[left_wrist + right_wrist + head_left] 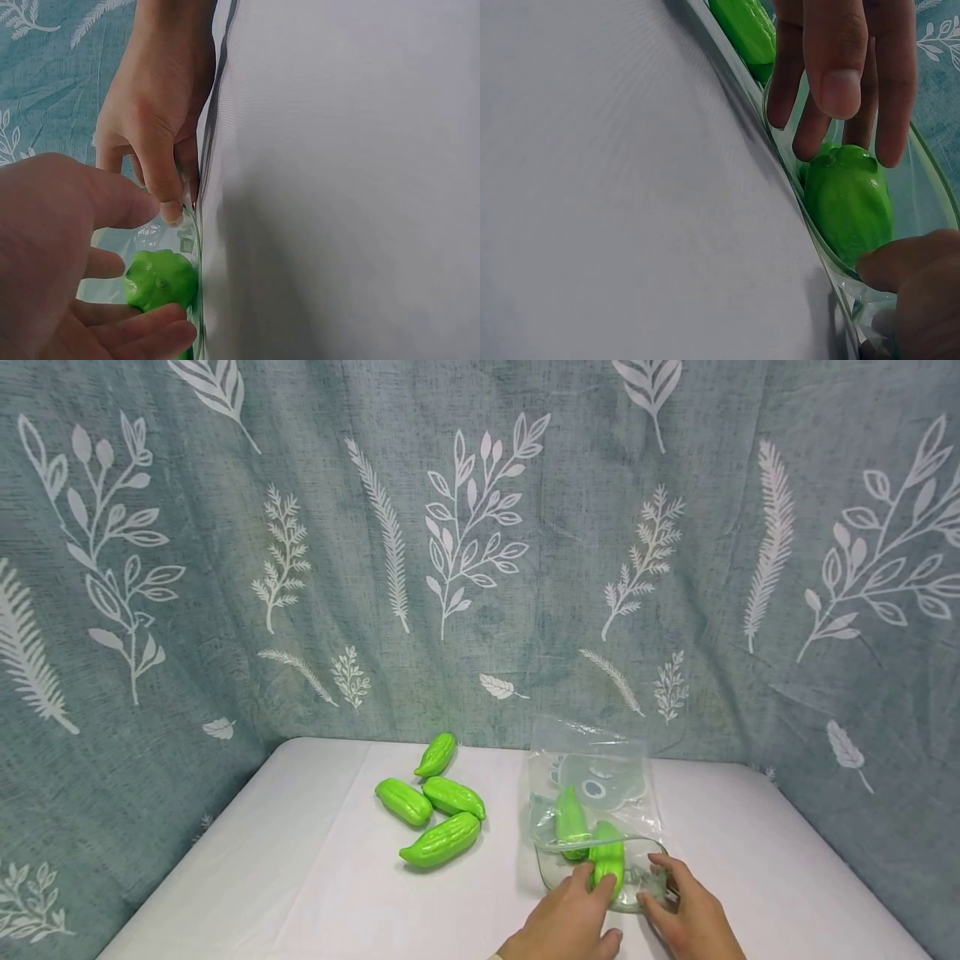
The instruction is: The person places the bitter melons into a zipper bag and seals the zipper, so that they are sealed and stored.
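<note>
A clear zip bag [633, 752] printed with a cartoon face lies on the table, its mouth toward me. Inside it is one green bitter melon [572, 818]. A second bitter melon [607, 852] lies in the mouth, its blunt end [159, 281] facing out. My left hand [570, 918] is at that end, fingers [889, 105] fairly straight and spread about it, the thumb apart from it in the left wrist view. At the right side of the mouth, my right hand [693, 910] pinches the bag's rim between thumb and fingers.
Several more bitter melons [442, 841] lie grouped left of the bag on the white-covered table [315, 860]. A grey-green leaf-print curtain [480, 677] hangs behind the table and along both sides.
</note>
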The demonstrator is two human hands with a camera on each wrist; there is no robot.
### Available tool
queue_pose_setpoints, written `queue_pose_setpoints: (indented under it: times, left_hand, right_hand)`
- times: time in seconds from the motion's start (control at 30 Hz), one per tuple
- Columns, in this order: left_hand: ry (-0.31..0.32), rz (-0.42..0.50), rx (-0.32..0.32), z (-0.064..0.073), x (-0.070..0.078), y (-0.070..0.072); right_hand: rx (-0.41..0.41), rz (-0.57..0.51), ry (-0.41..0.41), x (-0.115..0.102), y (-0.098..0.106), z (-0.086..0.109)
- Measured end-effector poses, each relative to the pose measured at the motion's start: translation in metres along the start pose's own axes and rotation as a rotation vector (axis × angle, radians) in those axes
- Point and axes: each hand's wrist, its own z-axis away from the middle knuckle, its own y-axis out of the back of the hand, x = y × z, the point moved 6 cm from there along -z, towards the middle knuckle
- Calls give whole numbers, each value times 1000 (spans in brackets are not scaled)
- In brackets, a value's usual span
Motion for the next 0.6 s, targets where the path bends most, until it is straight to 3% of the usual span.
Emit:
queue_pose_setpoints:
  times: [0.33, 0.6]
  left_hand:
    - [38, -16, -14, -4, 1, -4]
    - [37, -36, 18, -8, -1, -4]
  right_hand:
    - [9, 12, -8, -1, -2, 0]
    - [13, 16, 3, -1, -2, 0]
